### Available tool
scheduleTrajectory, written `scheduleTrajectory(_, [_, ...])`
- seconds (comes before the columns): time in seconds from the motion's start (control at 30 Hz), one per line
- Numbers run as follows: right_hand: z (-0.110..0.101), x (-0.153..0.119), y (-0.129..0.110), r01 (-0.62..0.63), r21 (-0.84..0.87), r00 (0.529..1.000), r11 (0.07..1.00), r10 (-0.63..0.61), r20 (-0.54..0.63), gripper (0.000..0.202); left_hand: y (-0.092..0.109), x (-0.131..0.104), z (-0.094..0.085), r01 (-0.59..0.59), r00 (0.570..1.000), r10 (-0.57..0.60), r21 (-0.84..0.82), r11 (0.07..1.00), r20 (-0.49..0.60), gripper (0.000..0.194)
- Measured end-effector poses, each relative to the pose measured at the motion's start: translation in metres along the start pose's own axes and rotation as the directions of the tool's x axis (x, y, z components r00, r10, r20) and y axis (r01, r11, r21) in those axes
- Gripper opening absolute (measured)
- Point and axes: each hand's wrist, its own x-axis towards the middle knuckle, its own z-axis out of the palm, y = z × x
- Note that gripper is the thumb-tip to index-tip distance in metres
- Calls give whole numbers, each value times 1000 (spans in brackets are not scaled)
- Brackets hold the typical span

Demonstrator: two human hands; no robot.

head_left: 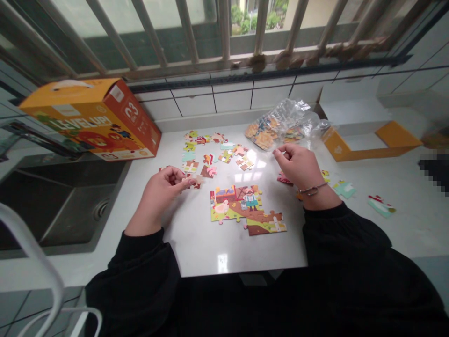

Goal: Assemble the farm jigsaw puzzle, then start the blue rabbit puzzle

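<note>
My left hand (167,191) is closed in a pinch at the left of the counter, with a puzzle piece (198,182) at its fingertips. My right hand (298,166) hovers on the other side, its fingers curled and pressed together; what they hold, if anything, is too small to tell. Between and below the hands lies a partly joined jigsaw puzzle (236,206) showing a farmer, a hen and a fence. Loose puzzle pieces (226,156) are spread beyond it. A pink piece (283,178) is partly hidden under my right hand.
An orange puzzle box (94,122) stands at the back left beside a dark sink (52,196). A clear plastic bag of pieces (277,125) lies at the back, near an open orange-and-white box part (368,140). More loose pieces (381,206) lie at the right.
</note>
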Motion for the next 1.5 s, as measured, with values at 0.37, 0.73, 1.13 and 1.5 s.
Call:
scheduleTrajectory(0.37, [0,1,0,5,0,1000,1000,-5,5,33,5,0,11,36,998,-32,-78,996,55,42])
scheduleTrajectory(0.73, [-10,4,8,-14,-16,998,1000,13,-68,36,-3,6,0,98,969,-114,-85,992,-219,27])
scheduleTrajectory(1.13, [-56,-5,50,-191,-10,902,982,172,-395,59,-11,9,-4,235,967,-254,356,904,5,23])
scheduleTrajectory(1.5, [-56,-84,63,86,-302,995,950,-69,65,37,-6,10,-3,-83,996,52,609,789,68,24])
